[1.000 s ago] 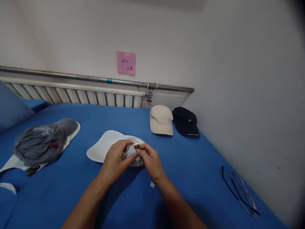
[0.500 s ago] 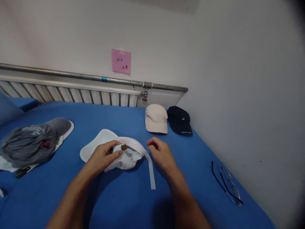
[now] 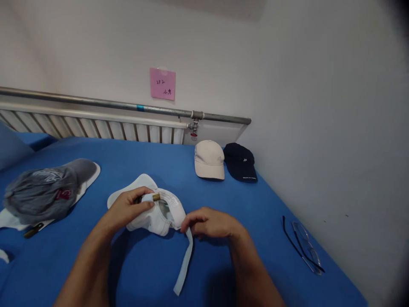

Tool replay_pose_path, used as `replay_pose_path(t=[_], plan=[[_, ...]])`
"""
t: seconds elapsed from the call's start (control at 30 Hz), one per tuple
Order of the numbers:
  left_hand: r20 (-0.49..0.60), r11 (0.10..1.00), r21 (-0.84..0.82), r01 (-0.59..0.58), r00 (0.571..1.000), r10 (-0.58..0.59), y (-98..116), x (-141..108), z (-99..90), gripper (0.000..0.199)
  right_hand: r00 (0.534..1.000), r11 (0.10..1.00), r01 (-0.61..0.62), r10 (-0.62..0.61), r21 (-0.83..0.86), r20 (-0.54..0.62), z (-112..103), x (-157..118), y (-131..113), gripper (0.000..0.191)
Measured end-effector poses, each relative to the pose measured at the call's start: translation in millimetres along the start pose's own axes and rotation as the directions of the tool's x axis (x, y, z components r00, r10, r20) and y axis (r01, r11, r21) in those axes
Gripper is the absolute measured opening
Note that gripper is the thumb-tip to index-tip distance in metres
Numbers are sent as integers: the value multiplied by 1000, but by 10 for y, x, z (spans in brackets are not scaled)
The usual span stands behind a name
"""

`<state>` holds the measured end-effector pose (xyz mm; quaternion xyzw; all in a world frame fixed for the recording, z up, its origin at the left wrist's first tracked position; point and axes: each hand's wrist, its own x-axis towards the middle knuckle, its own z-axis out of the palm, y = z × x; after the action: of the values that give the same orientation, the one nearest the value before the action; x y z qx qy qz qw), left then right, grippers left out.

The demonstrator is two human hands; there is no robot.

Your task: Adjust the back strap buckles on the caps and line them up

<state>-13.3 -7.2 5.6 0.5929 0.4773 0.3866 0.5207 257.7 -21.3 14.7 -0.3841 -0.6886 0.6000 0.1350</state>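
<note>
A white cap (image 3: 150, 221) lies tipped over on the blue sheet, its brim pointing to the far left and its inside showing. My left hand (image 3: 129, 207) is closed on the cap's short strap end, where a brass-coloured buckle (image 3: 156, 197) sticks out past the fingers. At the cap's right edge, my right hand (image 3: 209, 223) pinches the top of the long pale strap (image 3: 183, 268). The strap's free end hangs down and to the left onto the sheet.
A grey cap (image 3: 41, 192) rests on something white at the left, with another buckle (image 3: 33, 230) beside it. A beige cap (image 3: 209, 160) and a dark cap (image 3: 240, 162) sit at the back. Glasses (image 3: 303, 247) lie at the right. A radiator (image 3: 128, 130) runs along the wall.
My right hand has moved down and left and taken hold of the strap. The strap's free end has swung left and down. My left hand and the buckle have shifted slightly left.
</note>
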Motion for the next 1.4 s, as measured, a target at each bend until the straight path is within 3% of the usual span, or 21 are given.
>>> replay_pose_path(t=[0.17, 0.27, 0.37, 0.43, 0.57, 0.67, 0.83, 0.93, 1.03, 1.2, 1.4], plan=[[34, 993, -117, 4, 999, 0, 53, -46, -58, 22, 991, 960, 91, -112, 263, 67, -3, 4, -23, 40], [39, 988, -157, -3, 999, 10, 55, -60, -92, 21, 990, 914, 136, -134, 381, -33, 25, 25, -5, 29], [52, 978, -208, 3, 999, 8, 39, -64, -113, 22, 975, 924, 178, -118, 340, -191, 42, 46, -7, 15], [61, 972, -234, 14, 998, 0, 32, -66, -117, 22, 937, 951, 223, -148, 215, -316, 35, 55, -30, 9], [92, 978, -209, 21, 996, -2, 33, -60, -91, 22, 804, 950, 313, -275, -18, -527, 18, 66, -92, 7], [122, 990, -144, 11, 993, 6, 30, -39, -52, 24, 764, 923, 379, -271, 67, -585, 43, 84, -96, 13], [102, 983, -181, 11, 995, 7, 32, -11, 21, 32, 719, 824, 522, -286, 221, -633, 118, 144, -52, 11], [91, 988, -156, 3, 996, 11, 47, -5, 59, 29, 718, 835, 502, -258, 225, -646, 159, 173, -67, 22], [88, 989, -143, 47, 996, -34, 61, 0, 82, 31, 753, 903, 399, -222, 161, -620, 219, 201, -94, 27], [120, 976, -171, 131, 986, -112, 49, -6, 56, 27, 797, 950, 310, -237, 39, -556, 332, 278, -71, 21], [108, 938, -319, 133, 989, -104, -22, -17, -10, 25, 846, 930, 276, -115, 242, -520, 357, 353, -37, 16]])
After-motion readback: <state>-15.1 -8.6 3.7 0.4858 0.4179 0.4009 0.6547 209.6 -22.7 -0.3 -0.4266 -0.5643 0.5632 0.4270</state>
